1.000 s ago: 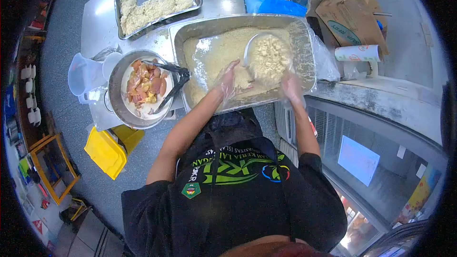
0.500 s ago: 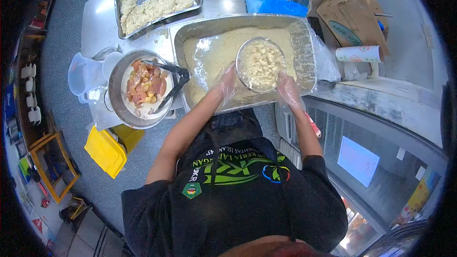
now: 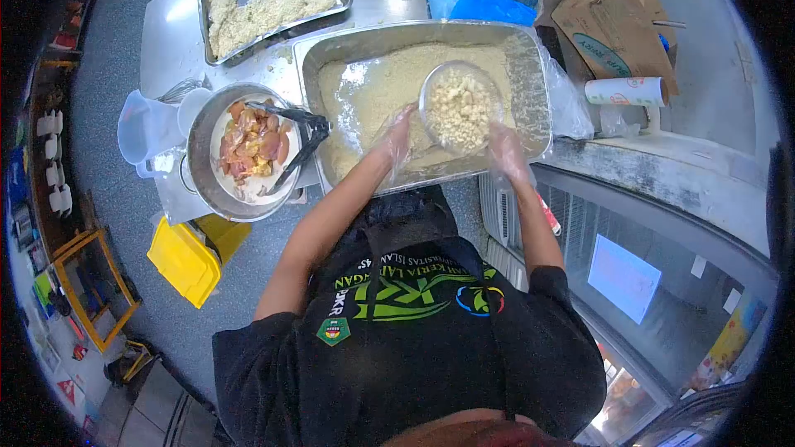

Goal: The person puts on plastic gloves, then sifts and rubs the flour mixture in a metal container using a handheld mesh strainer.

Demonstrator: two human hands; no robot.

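A round sieve (image 3: 461,108) full of pale, crumb-coated pieces is over the large metal tray (image 3: 310,74) of breading flour. My right hand (image 3: 507,153), in a clear plastic glove, grips the sieve's lower right rim. My left hand (image 3: 396,134), also gloved, is at the sieve's left side with its fingers close to the rim; whether they grip it is hard to make out. Left of the tray stands a metal pot (image 3: 199,157) with raw meat pieces (image 3: 255,145) in whitish liquid, and black tongs (image 3: 308,145) rest across its right rim.
A smaller tray (image 3: 348,2) with coated pieces lies at the back left. Clear plastic jugs (image 3: 145,128) and a whisk (image 3: 184,89) are beside the pot. A blue bag (image 3: 489,7), cardboard (image 3: 617,29) and a paper roll (image 3: 626,91) lie beyond the large tray. A yellow bin (image 3: 184,265) stands below.
The sieve has shifted right and slightly up since half a second ago, after swinging left before that. My right hand has moved with it; my left hand stays nearly in place.
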